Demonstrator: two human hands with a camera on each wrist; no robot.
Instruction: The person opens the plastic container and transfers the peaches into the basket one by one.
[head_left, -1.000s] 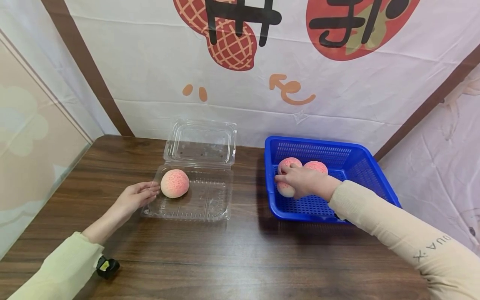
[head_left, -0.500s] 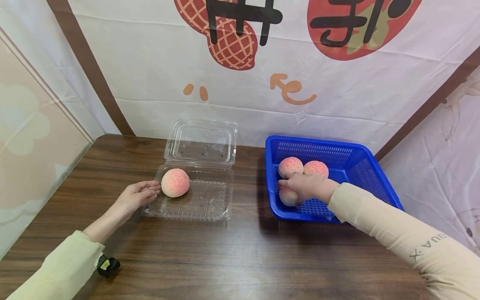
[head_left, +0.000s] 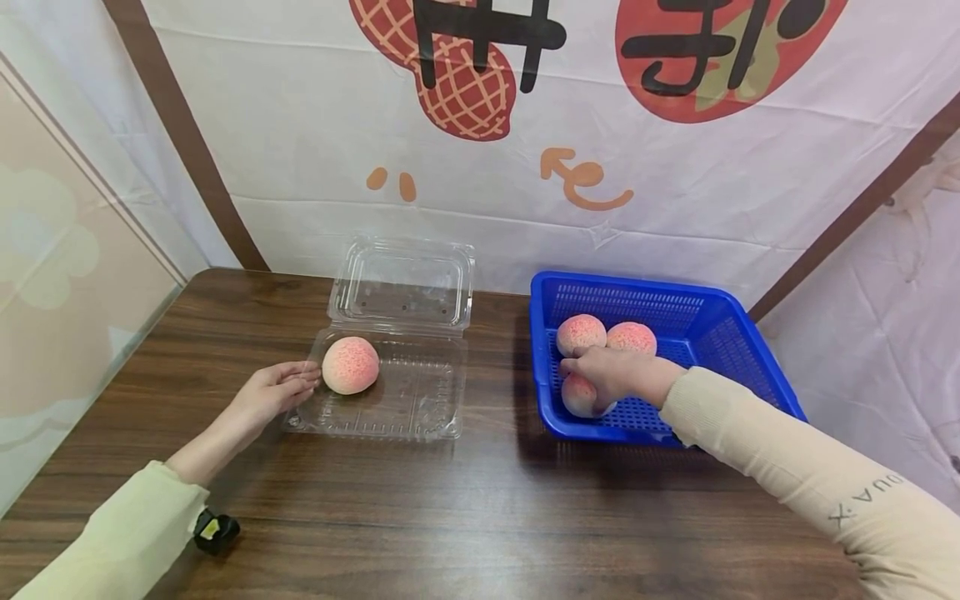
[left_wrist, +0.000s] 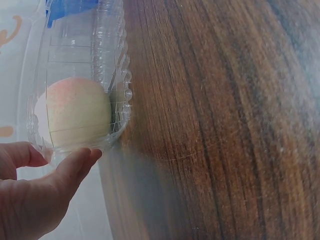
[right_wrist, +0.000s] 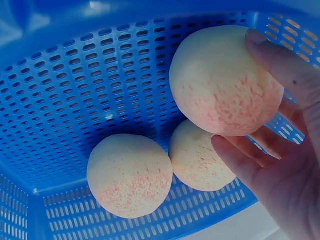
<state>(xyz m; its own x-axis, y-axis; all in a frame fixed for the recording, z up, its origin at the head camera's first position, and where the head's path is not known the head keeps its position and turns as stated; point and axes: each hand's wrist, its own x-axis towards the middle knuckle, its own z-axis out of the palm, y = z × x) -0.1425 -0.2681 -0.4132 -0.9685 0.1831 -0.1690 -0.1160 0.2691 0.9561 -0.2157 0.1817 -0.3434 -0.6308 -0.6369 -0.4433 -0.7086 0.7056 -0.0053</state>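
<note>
In the head view, my right hand [head_left: 611,372] is inside the blue plastic basket [head_left: 633,283], gripping a pink-and-cream peach [head_left: 577,395]. The right wrist view shows thumb and fingers round that peach [right_wrist: 222,82]. Two more peaches, one at the back left [head_left: 581,334] and one beside it [head_left: 632,337], rest in the basket. On the left, a clear clamshell container [head_left: 420,398] lies with its lid [head_left: 405,287] raised. A single peach [head_left: 350,366] sits at its left end. My left hand [head_left: 266,394], fingers fairly straight, touches that end.
Both containers stand on a dark wood-grain table [head_left: 480,517], the basket to the right of the clamshell. A printed white cloth [head_left: 300,150] hangs behind the table. Beside the left sleeve lies a black object [head_left: 216,533] with a yellow-green patch.
My right hand has shifted slightly toward the front of the basket, and the peach under it has moved the same way. My left hand and the clamshell have stayed put.
</note>
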